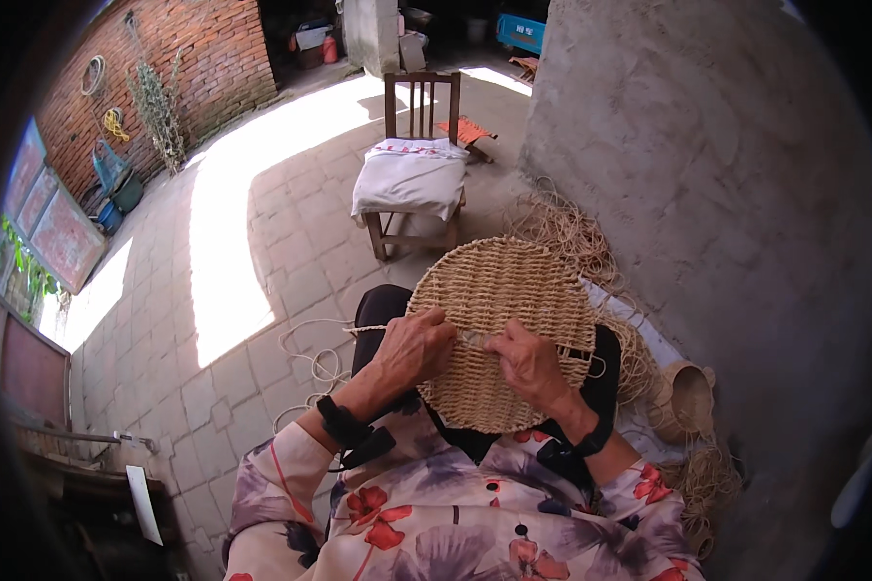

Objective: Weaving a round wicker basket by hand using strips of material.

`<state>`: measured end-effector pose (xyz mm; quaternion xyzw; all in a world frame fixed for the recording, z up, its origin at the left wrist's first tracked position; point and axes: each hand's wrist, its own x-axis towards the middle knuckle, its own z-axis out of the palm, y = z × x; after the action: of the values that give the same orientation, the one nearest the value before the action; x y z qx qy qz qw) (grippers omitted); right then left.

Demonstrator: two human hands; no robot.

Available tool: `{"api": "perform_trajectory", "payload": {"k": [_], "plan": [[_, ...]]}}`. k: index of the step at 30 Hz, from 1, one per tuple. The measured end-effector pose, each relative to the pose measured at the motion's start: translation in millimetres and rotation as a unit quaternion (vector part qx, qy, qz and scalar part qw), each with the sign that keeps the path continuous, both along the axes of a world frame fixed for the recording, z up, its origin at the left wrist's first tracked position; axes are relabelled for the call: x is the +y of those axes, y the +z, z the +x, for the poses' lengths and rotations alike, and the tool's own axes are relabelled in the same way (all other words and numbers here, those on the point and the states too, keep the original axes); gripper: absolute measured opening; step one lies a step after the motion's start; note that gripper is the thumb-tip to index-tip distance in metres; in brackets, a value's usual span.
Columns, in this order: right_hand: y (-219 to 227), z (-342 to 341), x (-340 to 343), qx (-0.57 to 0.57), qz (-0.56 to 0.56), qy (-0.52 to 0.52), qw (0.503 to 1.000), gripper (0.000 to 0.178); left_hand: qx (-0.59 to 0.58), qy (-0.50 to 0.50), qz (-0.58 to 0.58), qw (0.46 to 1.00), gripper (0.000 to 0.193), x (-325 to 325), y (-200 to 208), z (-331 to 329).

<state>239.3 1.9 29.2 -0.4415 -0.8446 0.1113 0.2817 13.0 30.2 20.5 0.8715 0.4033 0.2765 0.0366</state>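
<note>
A round, straw-coloured woven mat (504,276) lies across my lap. My left hand (419,346) is closed over its left part, and a pale twisted cord (366,329) comes out on that hand's left side. Near the middle of the weave my right hand (530,360) is pinched, thumb and fingers together. What sits between its fingertips is too small to tell. A row of gaps runs across the mat by the hands, and a small cord loop (599,366) sticks out at its right edge.
Loose cord (325,368) trails on the paving at left. Heaped cord (572,232) lies along the grey wall (707,174) at right, with a woven basket (683,397) beside it. Ahead stands a wooden chair (410,184) with a white cloth, before a small orange stool (467,130).
</note>
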Motion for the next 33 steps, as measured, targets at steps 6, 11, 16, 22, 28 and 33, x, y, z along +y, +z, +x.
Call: {"api": "perform_trajectory", "payload": {"k": [6, 11, 16, 22, 28, 33], "plan": [[10, 20, 4, 0.244, -0.206, -0.077, 0.945, 0.025, 0.009, -0.008, -0.038, 0.999, 0.005, 2, 9, -4], [7, 16, -1, 0.112, -0.036, 0.007, 0.993, 0.025, 0.008, -0.019, -0.048, 0.999, 0.007, 5, 8, -5], [5, 2, -3, 0.015, 0.01, 0.006, 1.0, 0.03, 0.012, -0.013, -0.056, 0.998, 0.008, 3, 6, -7], [-1, -41, 8, 0.044, 0.02, 0.057, 0.997, 0.035, -0.209, 0.039, -0.102, 0.972, 0.01, 6, 21, -28], [0, -56, 9, 0.012, 0.028, 0.042, 0.999, 0.034, -0.193, 0.081, -0.173, 0.963, 0.018, -1, 10, -73], [1, -59, 10, 0.009, 0.044, 0.035, 0.998, 0.032, -0.145, 0.058, -0.157, 0.975, 0.014, -1, 15, -72]]}}
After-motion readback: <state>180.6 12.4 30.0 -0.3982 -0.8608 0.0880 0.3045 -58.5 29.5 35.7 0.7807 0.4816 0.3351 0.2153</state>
